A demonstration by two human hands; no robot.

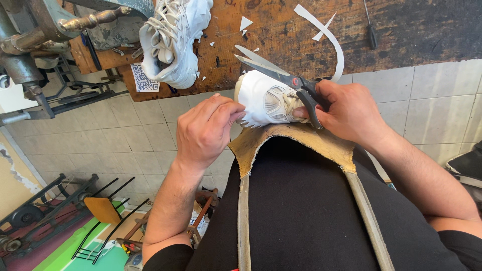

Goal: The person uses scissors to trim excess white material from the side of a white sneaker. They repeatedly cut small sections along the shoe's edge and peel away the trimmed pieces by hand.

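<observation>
My left hand [207, 129] grips the side of a white sneaker [263, 100] held against my chest, above a tan leather apron [296, 138]. My right hand [346, 110] holds a pair of scissors with dark handles [281, 73], its blades parted and pointing left over the top of the sneaker. The same hand's fingers also touch the sneaker's laces. A second white sneaker [173, 37] lies on the worn wooden workbench [401, 35] ahead.
White paper scraps and a long curled strip [329, 35] lie on the bench, with a dark-handled tool [370, 30]. A metal machine [45, 30] stands at the left. Below are a tiled floor [125, 135] and a small folding stool [103, 211].
</observation>
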